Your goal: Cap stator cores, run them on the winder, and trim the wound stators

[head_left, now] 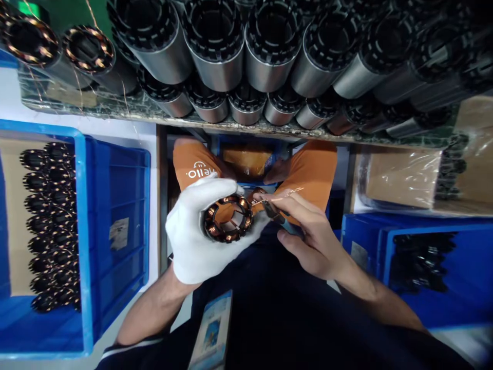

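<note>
My left hand [204, 231], in a white glove, is wrapped round a motor stator [246, 221] whose open end faces up toward me. Copper windings ring its black slotted rim, and the bore is hollow. Bare, my right hand [308, 226] grips a pair of pliers [277, 215] with blue-grey handles, partly hidden by the fingers. The tool's tip is close to the stator's right side. Thin copper wires [287, 194] run from the stator past my right fingertips. Whether the jaws touch a wire I cannot tell.
Several silver stators [215, 72] stand in rows on the bench [231, 125] ahead, with copper-wound ones [90, 51] at its left. A blue crate [115, 216] at left holds wound stators [54, 226]. Another blue crate [454, 308] at right holds dark parts [419, 262].
</note>
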Available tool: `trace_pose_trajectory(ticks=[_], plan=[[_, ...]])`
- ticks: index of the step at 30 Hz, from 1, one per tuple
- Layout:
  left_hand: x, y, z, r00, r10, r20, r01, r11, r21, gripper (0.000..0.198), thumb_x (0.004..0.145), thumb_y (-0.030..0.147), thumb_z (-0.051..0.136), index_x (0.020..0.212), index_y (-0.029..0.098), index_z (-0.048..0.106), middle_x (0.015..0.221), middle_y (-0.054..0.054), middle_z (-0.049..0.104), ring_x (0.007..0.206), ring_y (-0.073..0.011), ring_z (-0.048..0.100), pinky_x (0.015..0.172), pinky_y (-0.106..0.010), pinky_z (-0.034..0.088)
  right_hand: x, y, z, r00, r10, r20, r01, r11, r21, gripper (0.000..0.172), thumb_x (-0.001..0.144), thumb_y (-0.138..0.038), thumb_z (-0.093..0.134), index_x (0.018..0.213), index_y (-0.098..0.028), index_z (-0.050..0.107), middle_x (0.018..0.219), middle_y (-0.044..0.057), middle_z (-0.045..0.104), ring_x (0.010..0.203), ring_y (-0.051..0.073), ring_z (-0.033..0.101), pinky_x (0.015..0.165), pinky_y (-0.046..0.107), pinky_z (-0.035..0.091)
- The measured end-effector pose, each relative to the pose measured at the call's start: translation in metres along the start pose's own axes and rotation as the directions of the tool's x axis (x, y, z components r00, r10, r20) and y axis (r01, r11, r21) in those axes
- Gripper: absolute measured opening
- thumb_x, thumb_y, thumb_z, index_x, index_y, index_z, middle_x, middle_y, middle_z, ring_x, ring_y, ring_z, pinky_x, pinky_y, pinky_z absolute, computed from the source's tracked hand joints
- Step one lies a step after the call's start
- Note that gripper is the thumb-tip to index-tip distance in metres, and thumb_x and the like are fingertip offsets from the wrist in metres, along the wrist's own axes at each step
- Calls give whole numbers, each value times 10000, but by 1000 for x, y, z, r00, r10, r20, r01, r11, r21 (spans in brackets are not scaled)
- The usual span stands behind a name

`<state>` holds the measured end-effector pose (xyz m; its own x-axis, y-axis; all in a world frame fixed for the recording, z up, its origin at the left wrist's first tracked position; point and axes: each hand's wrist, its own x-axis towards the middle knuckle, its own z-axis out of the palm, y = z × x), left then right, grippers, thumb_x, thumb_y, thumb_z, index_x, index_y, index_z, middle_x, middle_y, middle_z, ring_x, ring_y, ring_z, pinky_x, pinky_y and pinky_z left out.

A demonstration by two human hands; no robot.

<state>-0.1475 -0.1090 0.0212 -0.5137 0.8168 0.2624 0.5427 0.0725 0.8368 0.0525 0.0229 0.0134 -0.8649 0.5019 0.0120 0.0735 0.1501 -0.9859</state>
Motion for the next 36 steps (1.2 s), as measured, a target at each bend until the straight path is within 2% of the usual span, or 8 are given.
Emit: trace_pose_trajectory(ticks=[13, 16, 19, 23, 25, 29, 33, 36], plan=[[-4, -2, 1, 997, -77, 5, 76, 990, 115, 631, 826, 345, 1039, 1354, 307, 696, 1314, -21, 765, 1183, -299, 842, 1115, -514, 685, 6, 12, 13, 993, -56, -101, 49, 997, -67, 453, 1037, -161, 717, 1467, -267, 811, 1438, 62, 859, 1169, 257, 853, 1050, 425, 706], [-1, -19, 9, 996, -84, -1, 83, 974, 210, 496, 885, 359, 985, 1282, 264, 702, 1230, -31, 803, 1109, -264, 852, 1024, -429, 682, 15, 32, 13, 983, 139, -116, -140, 990, -3, 283, 1039, -269, 801, 1308, -256, 888, 1322, 57, 894, 1200, 275, 849, 1085, 430, 688], [-2, -38, 17, 982, -186, 33, 174, 958, 229, 418, 896, 386, 938, 1207, 251, 693, 1144, -29, 834, 1014, -250, 852, 947, -385, 680, 27, 56, 12, 918, 396, -6, -388, 903, 185, 285, 1007, -413, 853, 1218, -224, 889, 1118, 59, 894, 1048, 252, 832, 908, 373, 690], [-8, -50, 23, 985, -70, 159, 45, 987, 156, 446, 813, 360, 932, 1178, 278, 689, 1081, -3, 836, 998, -271, 841, 1322, -569, 530, 39, 72, 18, 860, 426, 279, -506, 783, 363, 567, 1037, -743, 709, 1034, -187, 815, 780, 22, 768, 546, 146, 621, 478, 275, 490], [-9, -48, 24, 973, 85, 215, -104, 992, 76, 481, 761, 328, 953, 1155, 294, 680, 1053, 10, 816, 1007, -279, 829, 1426, -655, 381, 43, 71, 22, 826, 401, 397, -550, 727, 410, 618, 976, -811, 736, 936, -195, 771, 749, 16, 731, 525, 150, 605, 454, 288, 492], [-13, -41, 11, 968, 133, 213, -133, 991, -15, 855, 729, 322, 1007, 1468, 357, 577, 1404, -76, 737, 1347, -350, 731, 1348, -647, 487, 43, 63, 17, 842, 389, 374, -537, 674, 508, 543, 811, -645, 987, 1055, -215, 761, 817, -19, 717, 597, 141, 595, 510, 280, 539], [-19, -42, -15, 987, -86, 136, 91, 995, -31, 1030, 751, 423, 1024, 1642, 380, 510, 1635, -106, 590, 1540, -422, 612, 1381, -690, 459, 32, 56, -5, 906, 381, 183, -421, 767, 484, 684, 679, -291, 1130, 1238, -274, 736, 872, -73, 714, 619, 91, 520, 596, 227, 492], [-19, -43, -18, 791, -312, 526, 484, 846, -225, 534, 1009, 572, 769, 1471, 308, 714, 1469, -102, 761, 1396, -405, 759, 1231, -617, 637, 27, 45, -12, 965, 228, 131, -261, 885, 384, 636, 707, -229, 1118, 1225, -280, 752, 1202, 20, 826, 650, 92, 569, 684, 277, 570]])
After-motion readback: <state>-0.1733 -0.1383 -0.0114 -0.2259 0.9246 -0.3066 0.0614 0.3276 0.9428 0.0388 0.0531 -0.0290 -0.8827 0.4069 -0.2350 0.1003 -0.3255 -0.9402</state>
